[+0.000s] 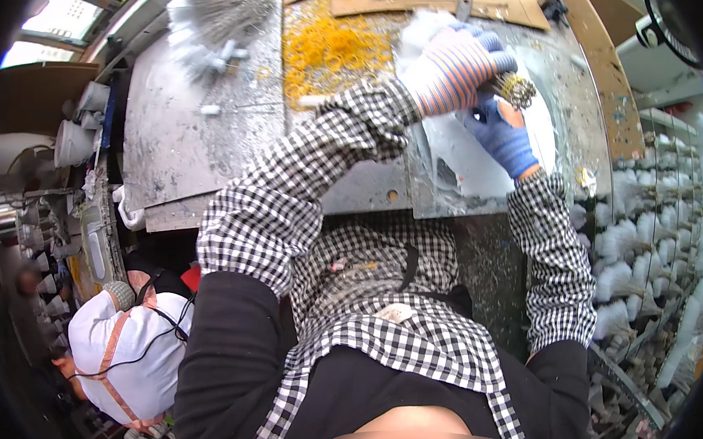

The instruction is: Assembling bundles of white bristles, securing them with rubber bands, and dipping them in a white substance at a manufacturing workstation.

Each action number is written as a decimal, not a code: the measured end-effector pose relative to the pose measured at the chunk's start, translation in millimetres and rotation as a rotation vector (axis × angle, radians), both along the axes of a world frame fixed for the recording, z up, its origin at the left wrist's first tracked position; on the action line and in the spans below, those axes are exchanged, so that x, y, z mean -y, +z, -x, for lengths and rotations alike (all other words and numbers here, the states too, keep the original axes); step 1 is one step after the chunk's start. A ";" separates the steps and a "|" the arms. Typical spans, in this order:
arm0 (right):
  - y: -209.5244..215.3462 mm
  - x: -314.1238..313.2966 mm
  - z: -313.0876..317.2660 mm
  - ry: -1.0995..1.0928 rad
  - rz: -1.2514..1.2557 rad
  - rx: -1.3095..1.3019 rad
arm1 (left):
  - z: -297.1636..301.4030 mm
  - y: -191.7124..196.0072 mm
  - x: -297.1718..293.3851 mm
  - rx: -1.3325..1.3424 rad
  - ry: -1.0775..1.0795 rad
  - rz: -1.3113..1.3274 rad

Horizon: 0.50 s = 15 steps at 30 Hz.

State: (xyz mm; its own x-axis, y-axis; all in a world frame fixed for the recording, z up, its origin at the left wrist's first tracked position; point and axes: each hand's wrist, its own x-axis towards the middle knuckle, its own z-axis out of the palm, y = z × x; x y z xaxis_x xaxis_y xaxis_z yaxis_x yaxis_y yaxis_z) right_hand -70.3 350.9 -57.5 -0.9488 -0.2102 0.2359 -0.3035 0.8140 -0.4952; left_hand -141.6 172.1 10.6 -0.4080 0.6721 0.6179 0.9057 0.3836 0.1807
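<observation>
My left hand (457,70), in a striped glove, is wrapped round a bundle of thin stems (517,91) above the table's right part. The bundle's yellowish-brown ends point to the right; most of its length is hidden by the hand. Just below, my right hand (502,139), in a blue glove with some bare skin showing, closes against the same bundle, its fingertips partly hidden. Beneath both hands lies a shiny whitish sheet (473,167). A heap of yellow rubber bands (335,51) is spread left of my left hand.
Thin stems with white tufts (219,14) are piled at the far left of the table (202,148). Cardboard (440,1) lies along the back. Many white-tufted bundles (629,271) fill a rack at right. Another person (126,346) in white is at lower left.
</observation>
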 end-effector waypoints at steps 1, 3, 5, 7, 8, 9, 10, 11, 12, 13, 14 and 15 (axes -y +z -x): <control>13.1 1.7 -6.8 -0.012 0.037 0.052 | -9.3 4.7 2.4 -0.018 0.094 -0.054; 45.9 6.3 -27.7 0.076 0.043 -0.125 | -29.1 16.9 16.3 0.074 0.260 -0.252; 102.7 29.2 -63.8 0.010 0.052 -0.135 | -43.9 11.1 49.7 0.408 0.341 -0.628; 158.5 33.7 -98.1 0.014 0.159 -0.381 | -57.1 10.4 77.1 0.869 0.127 -1.190; 174.3 29.0 -110.4 0.028 0.250 -0.405 | -71.0 13.6 95.8 1.109 0.142 -1.276; 185.8 27.1 -118.7 0.019 0.338 -0.449 | -85.3 13.4 108.5 1.360 0.144 -1.356; 197.8 24.6 -120.3 0.034 0.346 -0.466 | -102.5 14.0 109.6 1.676 -0.052 -1.547; 206.8 26.8 -116.9 0.053 0.358 -0.478 | -120.3 12.1 112.0 1.991 -0.274 -1.713; 216.7 35.8 -109.1 0.065 0.357 -0.493 | -131.6 -1.0 110.6 1.972 -0.288 -1.714; 225.2 51.3 -96.6 0.133 0.319 -0.433 | -139.2 -29.4 107.5 1.618 -0.092 -1.350; 232.0 69.6 -82.5 0.201 0.277 -0.374 | -140.5 -62.0 104.3 1.252 0.084 -0.993; 237.6 89.8 -66.9 0.292 0.239 -0.367 | -138.7 -88.2 103.7 0.881 0.245 -0.638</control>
